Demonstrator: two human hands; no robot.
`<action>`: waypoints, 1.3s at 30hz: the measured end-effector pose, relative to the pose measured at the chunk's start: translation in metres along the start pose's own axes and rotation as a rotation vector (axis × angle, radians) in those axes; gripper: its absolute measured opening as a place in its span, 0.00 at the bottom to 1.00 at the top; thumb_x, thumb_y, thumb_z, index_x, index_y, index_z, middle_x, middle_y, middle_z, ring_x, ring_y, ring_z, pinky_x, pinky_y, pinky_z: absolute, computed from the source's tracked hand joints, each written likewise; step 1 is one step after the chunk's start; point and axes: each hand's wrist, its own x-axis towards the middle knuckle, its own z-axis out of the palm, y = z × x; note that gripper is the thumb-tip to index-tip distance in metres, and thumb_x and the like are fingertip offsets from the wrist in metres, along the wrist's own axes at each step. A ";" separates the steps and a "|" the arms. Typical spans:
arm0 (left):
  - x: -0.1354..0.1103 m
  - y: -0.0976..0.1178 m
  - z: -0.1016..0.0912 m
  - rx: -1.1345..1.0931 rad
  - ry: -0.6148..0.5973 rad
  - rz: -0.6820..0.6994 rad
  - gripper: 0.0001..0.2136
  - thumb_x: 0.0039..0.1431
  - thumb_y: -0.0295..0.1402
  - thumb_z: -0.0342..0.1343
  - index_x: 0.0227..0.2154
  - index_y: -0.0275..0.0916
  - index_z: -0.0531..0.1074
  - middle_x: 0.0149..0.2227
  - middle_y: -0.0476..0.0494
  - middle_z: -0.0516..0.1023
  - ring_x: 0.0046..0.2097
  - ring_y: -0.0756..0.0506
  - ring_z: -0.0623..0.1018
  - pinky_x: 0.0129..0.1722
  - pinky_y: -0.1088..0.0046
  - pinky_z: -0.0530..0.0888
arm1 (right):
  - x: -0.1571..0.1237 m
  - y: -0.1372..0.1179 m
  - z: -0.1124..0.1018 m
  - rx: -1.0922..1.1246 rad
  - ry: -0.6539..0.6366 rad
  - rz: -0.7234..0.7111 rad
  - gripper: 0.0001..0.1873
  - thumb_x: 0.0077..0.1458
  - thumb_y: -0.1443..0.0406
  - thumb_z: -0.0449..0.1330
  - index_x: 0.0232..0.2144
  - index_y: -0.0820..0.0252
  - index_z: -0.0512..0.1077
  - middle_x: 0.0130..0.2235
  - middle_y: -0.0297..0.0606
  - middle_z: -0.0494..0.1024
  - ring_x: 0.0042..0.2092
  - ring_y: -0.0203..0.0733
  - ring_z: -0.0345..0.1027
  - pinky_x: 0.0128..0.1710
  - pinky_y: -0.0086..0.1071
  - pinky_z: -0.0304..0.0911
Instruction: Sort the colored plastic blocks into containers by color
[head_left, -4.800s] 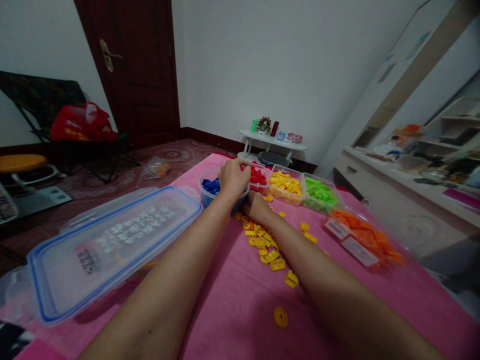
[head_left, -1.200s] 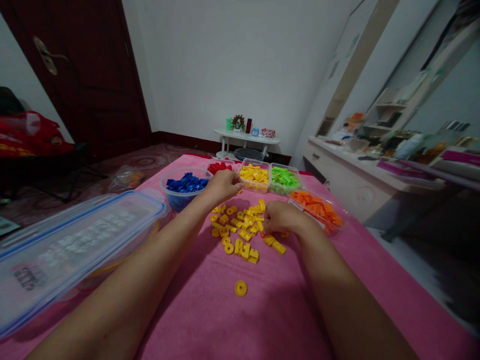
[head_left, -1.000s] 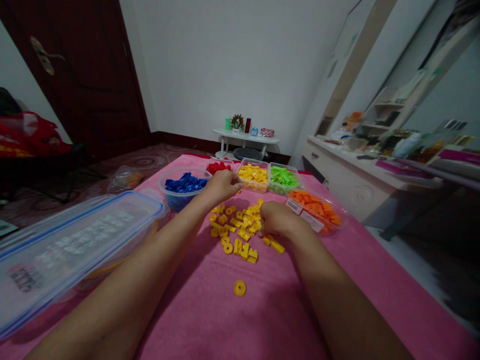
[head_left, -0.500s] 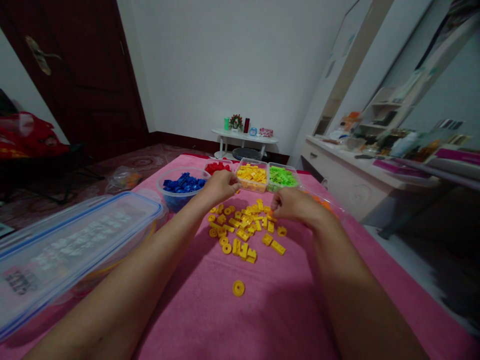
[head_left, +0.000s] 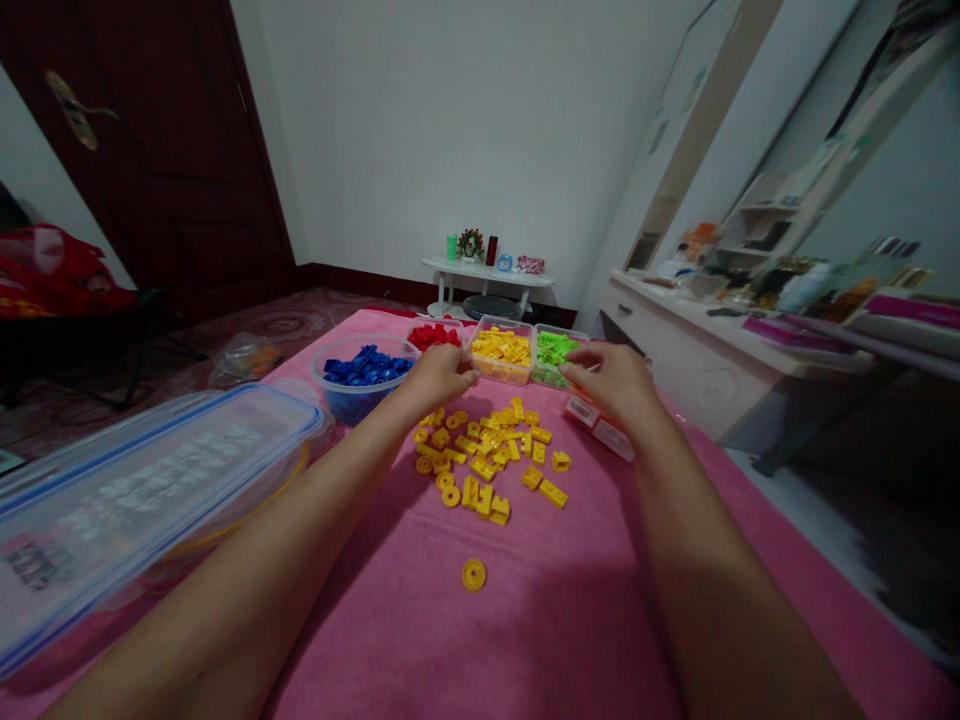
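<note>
My left hand [head_left: 444, 374] hovers beyond the left side of a pile of yellow toy bricks [head_left: 491, 440], thumb and fingers pinched together. Whatever sits in that pinch is too small to make out. To the right, my right hand [head_left: 611, 382] is over a clear box with a printed label [head_left: 600, 425] and orange pieces, its fingers apart; I see nothing in them. The hand and wrist hide much of that box. Yellow wheels [head_left: 451, 496] lie at the pile's left edge, and a single yellow wheel [head_left: 474, 575] rests nearer me on the pink cloth [head_left: 420, 630].
Behind the pile stand tubs of red bricks [head_left: 435, 335], yellow bricks [head_left: 501, 346] and green bricks [head_left: 553, 348]. A round bowl [head_left: 352, 400] of blue bricks is at left, beside a large lidded container [head_left: 172, 480]. A dresser [head_left: 697, 350] stands right of the table.
My right hand has moved up and right from the pile's edge to the labelled box, and its fingers have opened. An orange bit seen at its fingertips no longer shows. My left hand barely moved.
</note>
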 end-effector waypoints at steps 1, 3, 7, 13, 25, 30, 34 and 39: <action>0.000 -0.001 0.000 0.010 -0.001 0.000 0.10 0.53 0.33 0.54 0.26 0.35 0.78 0.22 0.46 0.74 0.25 0.49 0.69 0.26 0.74 0.58 | -0.002 -0.009 0.007 0.034 -0.034 -0.057 0.13 0.54 0.60 0.59 0.40 0.58 0.76 0.42 0.40 0.79 0.42 0.46 0.72 0.41 0.35 0.63; 0.001 -0.005 0.001 0.019 0.008 0.006 0.10 0.53 0.32 0.54 0.25 0.35 0.78 0.22 0.46 0.74 0.25 0.49 0.69 0.25 0.74 0.57 | -0.010 -0.029 0.024 0.094 -0.113 -0.187 0.12 0.53 0.60 0.60 0.39 0.57 0.77 0.40 0.37 0.79 0.40 0.41 0.71 0.40 0.33 0.63; 0.003 -0.011 0.000 -0.014 0.075 0.004 0.11 0.54 0.34 0.53 0.28 0.34 0.78 0.23 0.46 0.75 0.26 0.49 0.70 0.26 0.75 0.59 | -0.045 -0.076 0.059 0.211 -0.289 -0.650 0.15 0.54 0.59 0.61 0.44 0.57 0.75 0.45 0.38 0.77 0.46 0.40 0.69 0.46 0.33 0.60; 0.005 -0.018 0.004 -0.029 0.086 0.005 0.11 0.55 0.34 0.53 0.29 0.34 0.78 0.26 0.44 0.78 0.28 0.48 0.73 0.27 0.75 0.62 | -0.087 -0.107 0.098 0.001 -0.390 -0.876 0.27 0.54 0.49 0.59 0.51 0.57 0.71 0.58 0.48 0.66 0.60 0.55 0.55 0.57 0.50 0.50; 0.002 -0.019 0.044 -0.062 0.086 0.072 0.15 0.59 0.32 0.50 0.46 0.32 0.75 0.46 0.36 0.78 0.47 0.44 0.77 0.49 0.69 0.69 | -0.038 -0.063 0.084 -0.014 -0.450 -0.551 0.15 0.56 0.60 0.56 0.44 0.57 0.76 0.44 0.40 0.79 0.46 0.42 0.70 0.47 0.33 0.59; -0.001 -0.025 0.052 -0.051 0.012 0.068 0.15 0.60 0.34 0.49 0.44 0.33 0.77 0.45 0.36 0.79 0.46 0.43 0.77 0.48 0.69 0.70 | -0.022 -0.036 0.053 -0.171 -0.349 -0.218 0.22 0.53 0.58 0.58 0.51 0.54 0.72 0.51 0.42 0.76 0.50 0.47 0.70 0.47 0.36 0.61; -0.006 -0.026 0.064 -0.054 -0.043 0.088 0.15 0.61 0.35 0.48 0.43 0.35 0.77 0.44 0.38 0.79 0.45 0.44 0.77 0.45 0.71 0.70 | -0.020 -0.024 0.051 -0.390 -0.430 -0.031 0.22 0.51 0.58 0.60 0.48 0.60 0.74 0.50 0.50 0.76 0.50 0.54 0.70 0.44 0.41 0.63; -0.009 -0.028 0.078 -0.017 -0.037 0.157 0.14 0.60 0.33 0.47 0.33 0.35 0.78 0.38 0.38 0.80 0.42 0.44 0.76 0.45 0.70 0.69 | -0.016 -0.019 0.064 -0.266 -0.386 -0.058 0.17 0.50 0.64 0.61 0.45 0.56 0.74 0.46 0.42 0.78 0.45 0.43 0.71 0.39 0.30 0.62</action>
